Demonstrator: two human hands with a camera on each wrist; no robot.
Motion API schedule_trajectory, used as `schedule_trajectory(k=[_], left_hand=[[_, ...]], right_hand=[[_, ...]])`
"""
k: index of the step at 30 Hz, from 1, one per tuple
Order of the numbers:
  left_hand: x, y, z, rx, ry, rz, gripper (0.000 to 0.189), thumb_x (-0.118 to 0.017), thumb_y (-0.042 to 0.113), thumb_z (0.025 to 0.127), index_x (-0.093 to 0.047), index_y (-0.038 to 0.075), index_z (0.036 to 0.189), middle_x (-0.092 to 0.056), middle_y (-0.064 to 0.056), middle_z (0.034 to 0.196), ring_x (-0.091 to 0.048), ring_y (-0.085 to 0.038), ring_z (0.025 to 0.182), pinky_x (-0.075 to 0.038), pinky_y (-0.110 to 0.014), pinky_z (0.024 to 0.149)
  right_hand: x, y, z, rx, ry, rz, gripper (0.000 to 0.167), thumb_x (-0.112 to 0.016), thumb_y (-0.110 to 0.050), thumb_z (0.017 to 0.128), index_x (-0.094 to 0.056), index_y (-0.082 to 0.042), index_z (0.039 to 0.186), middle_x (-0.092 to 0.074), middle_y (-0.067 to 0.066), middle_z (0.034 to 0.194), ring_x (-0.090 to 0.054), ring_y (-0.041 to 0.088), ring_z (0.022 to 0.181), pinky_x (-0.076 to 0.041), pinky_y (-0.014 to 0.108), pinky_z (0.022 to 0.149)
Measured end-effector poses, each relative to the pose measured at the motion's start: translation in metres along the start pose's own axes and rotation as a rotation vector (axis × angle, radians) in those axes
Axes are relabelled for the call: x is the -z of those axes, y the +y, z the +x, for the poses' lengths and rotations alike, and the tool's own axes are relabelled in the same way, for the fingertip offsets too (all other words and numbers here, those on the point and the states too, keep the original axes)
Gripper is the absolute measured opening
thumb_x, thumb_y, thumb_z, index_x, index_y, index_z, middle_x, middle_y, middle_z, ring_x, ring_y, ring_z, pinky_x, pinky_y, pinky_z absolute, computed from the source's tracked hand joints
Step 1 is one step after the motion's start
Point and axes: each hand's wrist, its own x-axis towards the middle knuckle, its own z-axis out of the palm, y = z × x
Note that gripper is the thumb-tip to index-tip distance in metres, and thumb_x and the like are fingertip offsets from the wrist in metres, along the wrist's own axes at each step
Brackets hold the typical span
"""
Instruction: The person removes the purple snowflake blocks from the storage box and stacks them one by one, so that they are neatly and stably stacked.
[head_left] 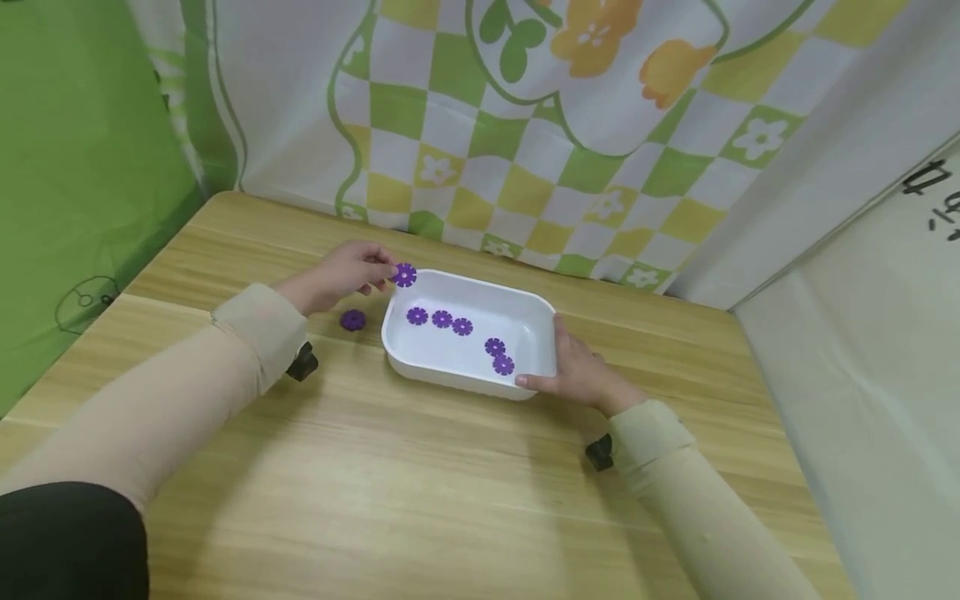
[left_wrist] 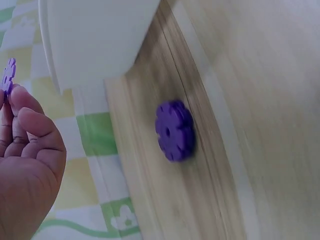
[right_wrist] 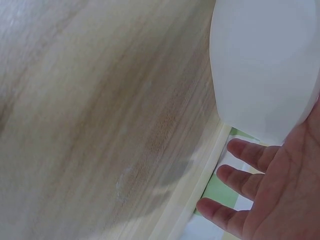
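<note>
My left hand (head_left: 352, 271) pinches a purple flower-shaped disc (head_left: 405, 275) with a small centre hole, just above the left rim of a white tray (head_left: 450, 377). In the left wrist view, that disc (left_wrist: 8, 76) stands edge-on at the fingertips. More purple discs (head_left: 442, 319) lie on the tray's floor, some touching. A small stack of purple discs (left_wrist: 175, 131) rests on the table left of the tray. With its thumb over the front rim, my right hand (head_left: 581, 371) holds the tray's right end. The right wrist view shows three fingers stretched out beside the tray wall (right_wrist: 265, 65).
The wooden table (head_left: 390, 483) carries the tray near its back edge. Behind it hangs a checked, flowered curtain (head_left: 517, 183). Green fabric (head_left: 75, 167) is on the left and a white wall (head_left: 862, 333) on the right. A dark camera piece (head_left: 303, 362) sits at the left wrist.
</note>
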Motion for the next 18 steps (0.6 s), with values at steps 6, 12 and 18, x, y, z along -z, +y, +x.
schedule_trajectory(k=[6,12,18], left_hand=[[0.013,-0.010,-0.006,0.036,0.020,-0.009,0.020,-0.054,0.010,0.107,-0.057,-0.007,0.118,-0.064,-0.004,0.101,-0.060,-0.015,0.087,-0.051,-0.039,0.084],[0.024,-0.024,-0.014,0.062,0.012,0.003,0.020,-0.053,0.009,0.107,-0.057,-0.008,0.116,-0.062,-0.001,0.097,-0.057,-0.014,0.083,-0.047,-0.030,0.072],[0.035,-0.037,-0.017,0.067,-0.010,0.033,0.016,-0.055,0.007,0.105,-0.059,-0.008,0.109,-0.059,-0.001,0.093,-0.052,-0.015,0.078,-0.045,-0.026,0.065]], right_hand=[[-0.001,0.001,0.001,-0.006,0.002,0.004,0.130,-0.079,-0.056,0.085,0.006,0.010,0.158,-0.033,0.039,0.154,-0.051,0.053,0.128,-0.042,0.065,0.106],[-0.002,0.001,0.002,-0.005,-0.008,0.008,0.131,-0.079,-0.057,0.084,0.006,0.008,0.159,-0.035,0.037,0.154,-0.053,0.051,0.126,-0.044,0.064,0.105],[0.000,-0.001,0.000,-0.022,-0.013,0.023,0.131,-0.079,-0.055,0.085,0.008,0.008,0.159,-0.030,0.038,0.156,-0.049,0.053,0.130,-0.039,0.065,0.108]])
